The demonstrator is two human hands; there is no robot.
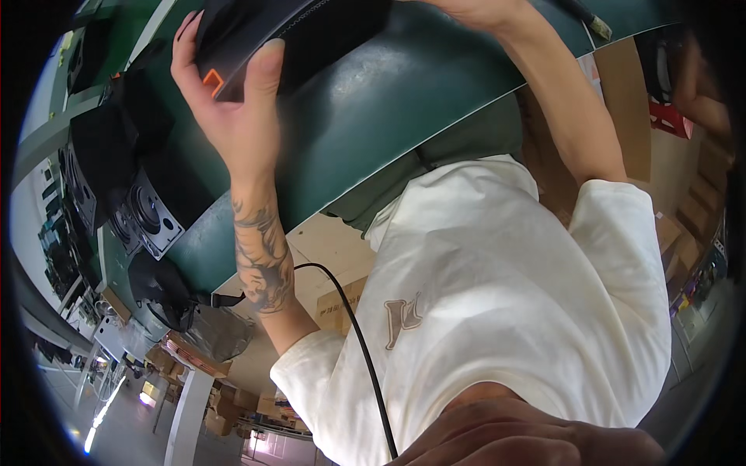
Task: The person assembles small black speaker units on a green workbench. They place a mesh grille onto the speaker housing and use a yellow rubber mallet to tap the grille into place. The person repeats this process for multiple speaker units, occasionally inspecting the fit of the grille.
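Observation:
At the top of the head view, a black box-shaped piece (326, 39) with a stitched seam along its edge is tilted above the green work table (373, 101). My left hand (233, 97) grips its near left corner, thumb on the near side and fingers round the far side. A small orange piece (213, 81) shows at that corner, beside my palm. My right hand (470, 9) reaches to the upper edge of the picture, near the box's right end. Its fingers are cut off, so its hold is hidden.
Black speaker boxes (151, 210) with round drivers stand on the table at the left, with a black bag-like item (159, 287) nearer. A brush-like tool (598, 27) lies at the upper right. A black cable (353, 311) hangs beside my left arm. At the right, another person's arm (703, 93) shows near cardboard (625, 109).

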